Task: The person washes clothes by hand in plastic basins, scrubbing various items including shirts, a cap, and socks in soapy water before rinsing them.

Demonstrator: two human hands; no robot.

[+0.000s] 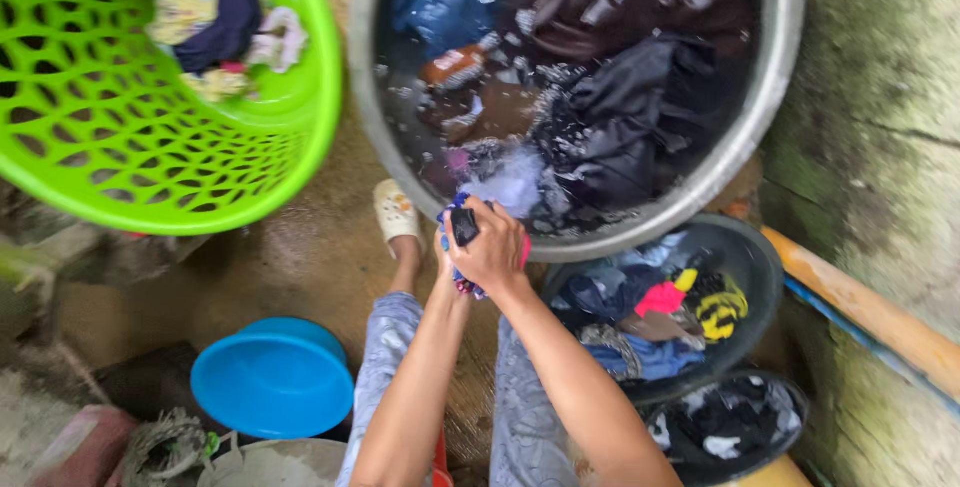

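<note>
Both hands — right hand [497,247] over left hand [447,252] — clench a wet dark garment [464,225] at the metal basin [775,97] rim. Best to scrub with short, firm strokes, keeping it over the soapy water [500,107].

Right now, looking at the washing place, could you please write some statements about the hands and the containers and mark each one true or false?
1. Both hands, right hand and left hand, grip a bunched cloth by the rim of the big metal basin. True.
2. The green laundry basket holds nothing. False: some clothes lie inside it.
3. The metal basin contains dark clothes in sudsy water. True.
4. The blue plastic bowl is full of clothes. False: no clothes are seen in it.
5. A dark tub with mixed clothes sits beside the person's knees. True.
</note>
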